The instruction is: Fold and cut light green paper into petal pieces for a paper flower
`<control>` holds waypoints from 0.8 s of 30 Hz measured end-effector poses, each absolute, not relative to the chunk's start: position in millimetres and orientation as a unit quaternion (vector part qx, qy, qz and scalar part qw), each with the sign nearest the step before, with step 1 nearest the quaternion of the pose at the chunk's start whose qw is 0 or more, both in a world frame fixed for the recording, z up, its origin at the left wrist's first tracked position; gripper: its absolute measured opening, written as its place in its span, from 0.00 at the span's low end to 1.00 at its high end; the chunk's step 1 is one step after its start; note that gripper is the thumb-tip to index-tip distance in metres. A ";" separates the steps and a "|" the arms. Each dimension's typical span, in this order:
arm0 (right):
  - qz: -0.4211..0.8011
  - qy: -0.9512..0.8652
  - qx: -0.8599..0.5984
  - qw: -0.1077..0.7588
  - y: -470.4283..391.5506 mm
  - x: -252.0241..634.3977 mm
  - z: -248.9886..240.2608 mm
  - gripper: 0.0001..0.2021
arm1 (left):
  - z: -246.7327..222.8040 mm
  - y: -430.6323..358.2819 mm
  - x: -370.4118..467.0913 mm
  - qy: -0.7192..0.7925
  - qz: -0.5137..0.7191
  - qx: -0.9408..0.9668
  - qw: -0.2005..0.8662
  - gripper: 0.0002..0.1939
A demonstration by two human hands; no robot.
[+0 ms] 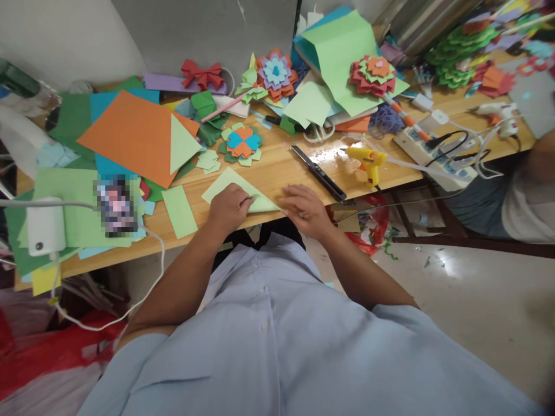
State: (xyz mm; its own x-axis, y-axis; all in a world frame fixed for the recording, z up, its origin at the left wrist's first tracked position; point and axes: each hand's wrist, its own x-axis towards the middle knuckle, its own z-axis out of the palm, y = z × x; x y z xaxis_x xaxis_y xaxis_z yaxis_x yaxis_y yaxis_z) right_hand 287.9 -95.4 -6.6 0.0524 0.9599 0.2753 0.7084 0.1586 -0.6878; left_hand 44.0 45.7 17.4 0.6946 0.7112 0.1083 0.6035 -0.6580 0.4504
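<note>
A light green sheet of paper (261,201), folded to a triangle, lies at the table's front edge. My left hand (229,207) is closed over its left part, with curled fingers pressing the paper down. At the sheet's right corner is my right hand (306,209), its fingers stretched out and apart, the tips by the pointed end. To the left lies a light green paper strip (179,211). A paper flower (243,143) in orange, blue and green sits just behind the folded sheet. The black utility knife (318,173) lies beyond my right hand.
A yellow glue gun (368,162) and a power strip (433,156) with cables are on the right. Orange paper (139,136) and a phone (115,205) lie on the left. More paper flowers (276,74) stand at the back. Another person's arm (544,153) shows at far right.
</note>
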 end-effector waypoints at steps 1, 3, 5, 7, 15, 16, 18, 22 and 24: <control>0.171 -0.684 -0.611 0.360 -99.3 285.1 -7.8 0.13 | 17.9 45.9 44.0 0.363 0.139 0.901 0.192 0.15; 0.162 -0.713 -0.592 0.338 -106.5 278.9 -11.0 0.15 | 19.2 46.4 44.4 0.361 0.134 0.904 0.188 0.15; 0.145 -0.724 -0.594 0.318 -111.7 272.5 -14.9 0.18 | 20.7 47.0 45.1 0.362 0.124 0.905 0.187 0.15; 0.126 -0.721 -0.608 0.308 -114.6 266.7 -19.0 0.20 | 22.4 47.7 45.7 0.364 0.112 0.905 0.188 0.14; 0.074 -0.713 -0.618 0.323 -116.4 258.7 -27.0 0.23 | 28.6 50.0 47.0 0.357 0.093 0.914 0.171 0.14; 0.075 -0.711 -0.620 0.323 -117.1 257.9 -26.7 0.23 | 28.8 50.6 47.1 0.351 0.089 0.918 0.161 0.14; 0.080 -0.703 -0.627 0.327 -119.3 255.0 -26.1 0.23 | 28.6 51.8 47.2 0.341 0.087 0.925 0.145 0.15; 0.102 -0.670 -0.653 0.336 -125.7 245.0 -25.1 0.24 | 27.1 53.2 47.0 0.345 0.091 0.923 0.143 0.14; 0.113 -0.656 -0.669 0.331 -128.5 239.6 -24.1 0.24 | 26.8 53.6 47.1 0.345 0.086 0.924 0.143 0.15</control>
State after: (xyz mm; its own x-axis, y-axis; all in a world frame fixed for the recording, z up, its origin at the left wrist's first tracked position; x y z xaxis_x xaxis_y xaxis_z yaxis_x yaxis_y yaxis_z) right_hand 239.6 -128.5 -24.1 0.1133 0.9522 0.2836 0.8027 0.0805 -0.5909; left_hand 47.1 53.6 26.8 0.7467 0.6625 0.0598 0.6134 -0.7206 0.3232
